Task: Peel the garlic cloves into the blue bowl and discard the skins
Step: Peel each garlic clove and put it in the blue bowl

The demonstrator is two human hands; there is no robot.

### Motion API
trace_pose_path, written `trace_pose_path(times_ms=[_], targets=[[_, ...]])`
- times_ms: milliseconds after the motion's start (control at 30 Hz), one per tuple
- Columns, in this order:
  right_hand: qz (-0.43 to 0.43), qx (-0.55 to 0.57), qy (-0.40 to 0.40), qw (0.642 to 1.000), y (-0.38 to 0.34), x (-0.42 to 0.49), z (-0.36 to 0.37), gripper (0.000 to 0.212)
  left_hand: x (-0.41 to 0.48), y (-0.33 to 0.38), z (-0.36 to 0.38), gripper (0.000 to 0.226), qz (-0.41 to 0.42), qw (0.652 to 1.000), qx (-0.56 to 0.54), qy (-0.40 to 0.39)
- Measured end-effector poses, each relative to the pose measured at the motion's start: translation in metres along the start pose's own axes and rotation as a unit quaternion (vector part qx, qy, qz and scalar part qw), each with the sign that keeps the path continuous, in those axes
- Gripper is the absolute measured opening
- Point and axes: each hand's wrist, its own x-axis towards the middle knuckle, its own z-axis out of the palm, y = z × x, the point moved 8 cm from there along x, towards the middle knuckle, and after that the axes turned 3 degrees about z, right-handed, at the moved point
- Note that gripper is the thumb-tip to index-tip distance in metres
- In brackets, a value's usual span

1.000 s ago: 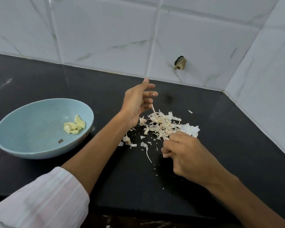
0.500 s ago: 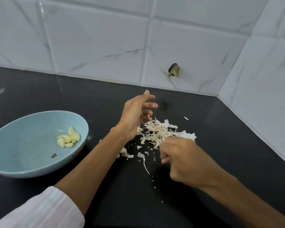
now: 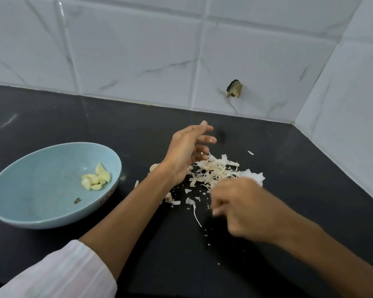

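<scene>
One blue bowl (image 3: 30,186) sits on the black counter (image 3: 181,265) to the left; inside it, against the right wall, lie about five peeled garlic cloves (image 3: 96,177) packed close, and one dark scrap (image 3: 77,200) lies apart from them, nearer the rim; one loose pile of garlic skins (image 3: 215,171) lies right of the bowl, with small flakes scattered in front of it; one pale clove (image 3: 154,167) shows partly behind the left wrist; the left hand (image 3: 187,151) is open, palm turned right, fingers spread and loosely bent, holding nothing, its heel just beside the pile's left edge; the right hand (image 3: 241,205) is blurred, fingers curled downward at the pile's near edge, and I cannot tell whether it holds anything; one white sleeve (image 3: 58,274) covers the left upper arm.
</scene>
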Motion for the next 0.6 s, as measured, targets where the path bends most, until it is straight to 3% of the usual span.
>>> trace_pose_path(times_ms=[67, 133, 233, 333, 433, 600], targets=[[0.062, 0.131, 0.167, 0.975, 0.022, 0.008, -0.045, 0.023, 0.0, 0.0, 0.001, 0.023, 0.019, 1.0, 0.008, 0.0], [0.147, 0.335, 0.265, 0.892, 0.054, 0.014, -0.063, 0.011, -0.001, 0.002, 0.002, 0.018, 0.057, 0.998, 0.024, 0.002], [0.212, 0.589, 0.258, 0.736, 0.084, 0.036, -0.045, 0.011, -0.002, 0.006, 0.008, 0.02, 0.111, 0.992, 0.049, -0.016], [0.233, 0.69, 0.242, 0.641, 0.091, 0.053, -0.026, 0.014, 0.0, 0.009, 0.008, 0.024, 0.148, 0.987, 0.061, -0.012], [0.238, 0.718, 0.225, 0.615, 0.095, 0.059, -0.015, 0.013, 0.002, 0.01, 0.004, 0.034, 0.167, 0.983, 0.074, 0.004], [0.246, 0.714, 0.205, 0.622, 0.098, 0.056, -0.013, 0.011, 0.004, 0.009, 0.006, 0.027, 0.156, 0.986, 0.06, -0.021]])
